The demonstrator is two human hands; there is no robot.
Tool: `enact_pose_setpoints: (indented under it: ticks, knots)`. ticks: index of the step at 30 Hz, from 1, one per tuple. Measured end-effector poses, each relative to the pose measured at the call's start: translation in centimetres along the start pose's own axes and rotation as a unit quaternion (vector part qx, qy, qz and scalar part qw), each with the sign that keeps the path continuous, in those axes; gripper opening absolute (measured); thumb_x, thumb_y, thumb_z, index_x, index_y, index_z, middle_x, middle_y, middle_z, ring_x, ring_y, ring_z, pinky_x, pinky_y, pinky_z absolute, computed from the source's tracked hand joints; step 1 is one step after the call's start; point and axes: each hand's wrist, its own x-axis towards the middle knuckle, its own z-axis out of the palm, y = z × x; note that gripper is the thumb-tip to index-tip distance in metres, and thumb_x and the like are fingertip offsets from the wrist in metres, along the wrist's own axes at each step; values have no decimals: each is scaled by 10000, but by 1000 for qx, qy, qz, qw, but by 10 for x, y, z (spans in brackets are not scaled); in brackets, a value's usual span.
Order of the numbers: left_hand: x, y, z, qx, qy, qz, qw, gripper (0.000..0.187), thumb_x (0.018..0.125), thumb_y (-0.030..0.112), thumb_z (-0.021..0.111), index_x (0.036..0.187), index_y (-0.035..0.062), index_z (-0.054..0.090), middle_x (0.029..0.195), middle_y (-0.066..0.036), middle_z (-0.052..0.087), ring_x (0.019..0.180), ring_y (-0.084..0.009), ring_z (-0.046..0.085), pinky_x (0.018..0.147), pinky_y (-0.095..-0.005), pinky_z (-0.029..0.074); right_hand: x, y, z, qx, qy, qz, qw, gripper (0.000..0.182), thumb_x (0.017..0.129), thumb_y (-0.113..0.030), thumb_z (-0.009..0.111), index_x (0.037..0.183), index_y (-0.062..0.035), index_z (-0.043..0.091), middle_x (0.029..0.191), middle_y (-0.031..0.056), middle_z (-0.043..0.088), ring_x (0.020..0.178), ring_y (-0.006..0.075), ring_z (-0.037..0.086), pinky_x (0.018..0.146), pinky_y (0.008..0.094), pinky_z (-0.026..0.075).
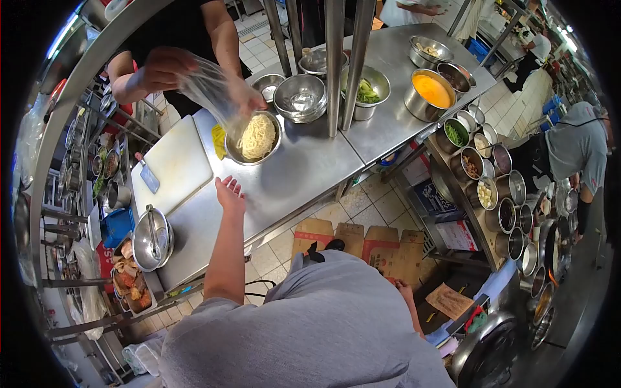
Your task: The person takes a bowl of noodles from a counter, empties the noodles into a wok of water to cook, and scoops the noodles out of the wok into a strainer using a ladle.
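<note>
My left hand (229,193) reaches over the steel table (304,187), fingers apart and nothing in it, just below a metal bowl (279,139) of pale noodles (257,137). Across the table, another person's hands hold a clear plastic bag (210,87) whose lower end is at the noodles. A yellow item (219,141) lies against the bowl's left side. My right hand (403,289) hangs low beside my body, small and partly hidden, so its grip is unclear.
A white cutting board (171,165) with a cleaver (149,176) lies left. Metal bowls (300,98) and upright posts (350,71) stand behind. A pot of orange liquid (432,90) and ingredient containers (471,163) are to the right. Flattened cardboard (381,249) covers some floor.
</note>
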Motion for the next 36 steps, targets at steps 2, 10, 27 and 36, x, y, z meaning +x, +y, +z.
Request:
enact_pose_setpoints:
  ticks: [2,10,27,36]
  knots:
    - [10,10,-9,57,-62,-42,996,415,788,454,397,976,100,506,928,-29,463,695,-134,425,641,-306,329,-11,-15,-3,-37,22,17,999,236,848,-226,422,1030,-84,469,756,74,546,582,186,568,467,308,442]
    - [16,1,22,310,-207,3,928,466,768,372,516,1130,102,401,1007,-75,479,789,-176,515,642,-302,402,8,-3,-2,3,9,58,998,235,836,-237,426,1020,-98,470,706,59,537,544,167,560,437,278,435]
    - [-109,-82,116,474,-370,234,764,190,738,33,472,863,48,330,652,-109,537,474,-139,513,386,-249,447,-36,56,-8,201,59,76,975,187,851,-218,412,955,-80,484,684,33,531,515,120,517,417,234,398]
    - [-248,-176,174,390,-564,111,720,157,775,57,454,906,78,370,766,-36,548,576,-114,529,429,-226,454,-111,54,-74,327,145,-26,933,230,853,-206,421,1036,-77,473,760,16,539,623,102,541,526,216,424]
